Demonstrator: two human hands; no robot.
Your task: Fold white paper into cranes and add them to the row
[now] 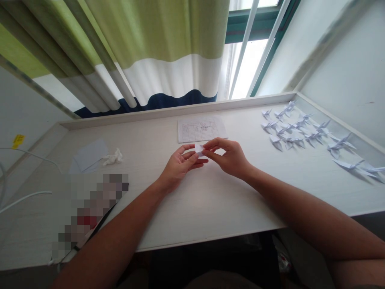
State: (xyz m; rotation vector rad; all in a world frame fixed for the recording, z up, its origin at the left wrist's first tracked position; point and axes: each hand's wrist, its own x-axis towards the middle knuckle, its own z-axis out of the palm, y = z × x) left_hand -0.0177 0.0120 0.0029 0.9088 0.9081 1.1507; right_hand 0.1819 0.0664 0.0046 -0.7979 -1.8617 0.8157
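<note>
A small folded piece of white paper (199, 149) is held up between my two hands, above the middle of the desk. My left hand (179, 164) pinches its lower left side between thumb and fingers, with the other fingers stretched out beneath. On the right edge of the paper, the thumb and index finger of my right hand (225, 155) are closed. Just behind the hands lies a printed sheet or booklet (201, 129) with a table on it. Several folded white paper cranes (296, 127) stand in rows at the right.
Flat white paper sheets (88, 154) lie on the left of the white desk (210, 212), beside a crumpled white tissue (113, 157). A blurred-out object (93, 212) is near my left forearm. White cables (27, 196) cross the left edge. A raised rim (180, 110) borders the back, below a curtain (168, 32).
</note>
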